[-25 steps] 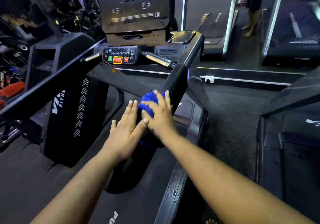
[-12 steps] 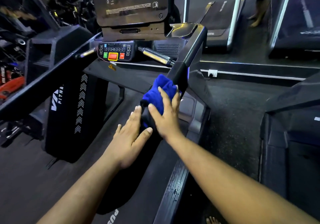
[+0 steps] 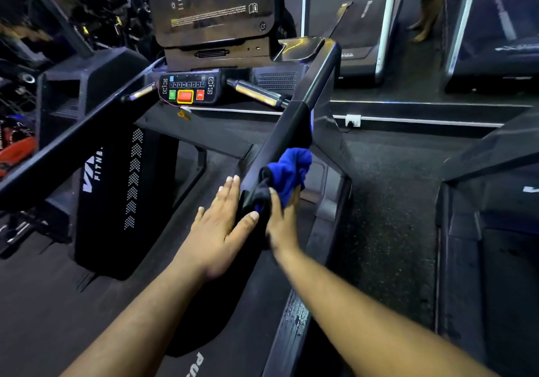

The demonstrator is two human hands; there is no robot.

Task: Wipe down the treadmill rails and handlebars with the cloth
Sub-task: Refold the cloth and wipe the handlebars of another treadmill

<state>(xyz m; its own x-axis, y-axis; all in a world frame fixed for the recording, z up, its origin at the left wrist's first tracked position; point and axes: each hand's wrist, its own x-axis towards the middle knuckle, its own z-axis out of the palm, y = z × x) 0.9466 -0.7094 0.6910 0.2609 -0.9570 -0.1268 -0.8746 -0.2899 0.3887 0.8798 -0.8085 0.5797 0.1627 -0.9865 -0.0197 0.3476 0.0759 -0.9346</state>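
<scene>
Both hands are working at the near end of the right handrail (image 3: pixel 294 120). To the left, the left hand (image 3: pixel 219 230) is lying flat against the rail's inner side, fingers straight, holding nothing. To the right, the right hand (image 3: pixel 282 221) is pressing the bunched blue cloth (image 3: pixel 288 169) onto the rail's outer face; most of the cloth is spilling past its fingertips. Firm, even pressure and long overlapping strokes would likely clean best.

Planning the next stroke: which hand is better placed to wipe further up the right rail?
Probably the right hand: it already holds the blue cloth against the right rail. The left hand lies flat beside the rail, holding no cloth.
</scene>
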